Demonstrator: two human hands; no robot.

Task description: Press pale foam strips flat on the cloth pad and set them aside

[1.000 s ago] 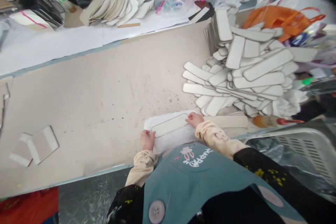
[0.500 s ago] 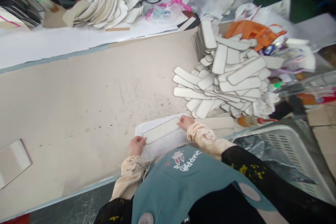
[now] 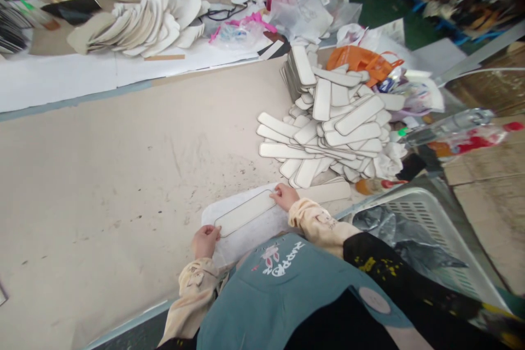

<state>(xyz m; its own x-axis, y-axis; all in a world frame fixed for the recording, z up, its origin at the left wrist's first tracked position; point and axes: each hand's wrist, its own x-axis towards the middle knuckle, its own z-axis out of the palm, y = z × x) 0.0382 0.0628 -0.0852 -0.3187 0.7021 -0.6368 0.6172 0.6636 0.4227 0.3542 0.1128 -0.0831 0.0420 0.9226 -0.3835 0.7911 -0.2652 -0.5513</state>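
Note:
A long off-white strip (image 3: pixel 245 213) with rounded corners and a dark edge lies over a larger white sheet (image 3: pixel 235 249) at the near side of the table. My left hand (image 3: pixel 206 240) pinches the strip's left end between thumb and fingers. At its right end, my right hand (image 3: pixel 285 197) holds the corner in a pinch. Just beyond my right hand, a few similar strips (image 3: pixel 324 192) lie stacked flat. A large heap of strips (image 3: pixel 336 126) spreads over the table behind them.
White curved pieces (image 3: pixel 143 22) are piled on the far ledge. An orange bag (image 3: pixel 365 63) and plastic bags (image 3: pixel 301 8) sit behind the heap. To my right stands a plastic basket (image 3: pixel 426 202) with dark plastic inside, near some bottles (image 3: pixel 451 120).
Both hands still pinch the strip's ends on the white sheet. My view has shifted to the right, so the scene sits further left; the grey piece at far left is almost out of view.

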